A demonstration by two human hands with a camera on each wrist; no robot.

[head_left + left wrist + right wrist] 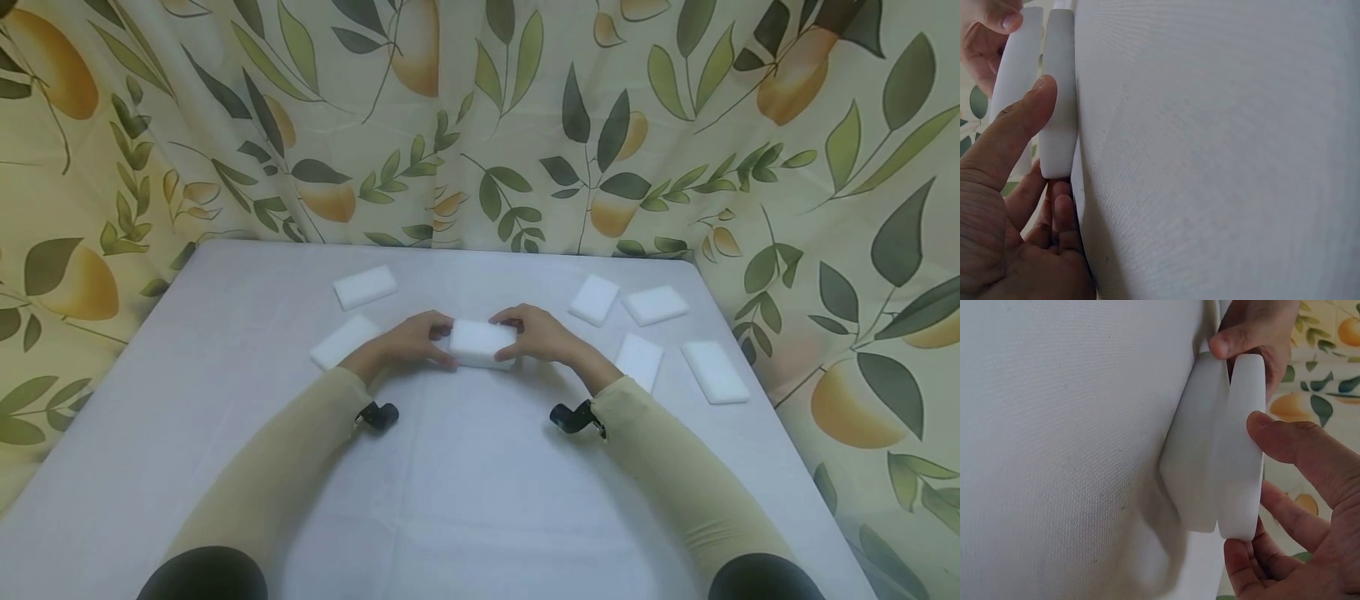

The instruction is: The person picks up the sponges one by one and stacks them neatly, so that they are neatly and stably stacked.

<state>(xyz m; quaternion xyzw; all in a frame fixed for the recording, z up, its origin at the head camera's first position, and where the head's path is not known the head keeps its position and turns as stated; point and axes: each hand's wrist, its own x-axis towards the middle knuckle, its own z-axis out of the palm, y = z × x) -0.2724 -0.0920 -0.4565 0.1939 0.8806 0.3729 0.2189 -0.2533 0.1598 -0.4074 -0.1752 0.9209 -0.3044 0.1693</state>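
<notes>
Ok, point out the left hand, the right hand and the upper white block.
Left hand [407,340], head view, back of hand.
Right hand [543,335], head view, back of hand.
Upper white block [1241,453], right wrist view, long side.

Room between forearms [277,458]; white blocks [480,340] bar way beyond.

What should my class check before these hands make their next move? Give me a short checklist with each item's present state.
1. Right hand grips the upper block: ok, thumb and fingers pinch it.
2. Left hand holds the lower block: ok, thumb on its side, fingers at its end.
3. Lower block rests on the tablecloth: ok.
4. Upper block flush on the lower one: not ok, the left wrist view shows a gap.
5. Nearer left-side block clear of the left wrist: cannot tell, the wrist covers part of it.
</notes>
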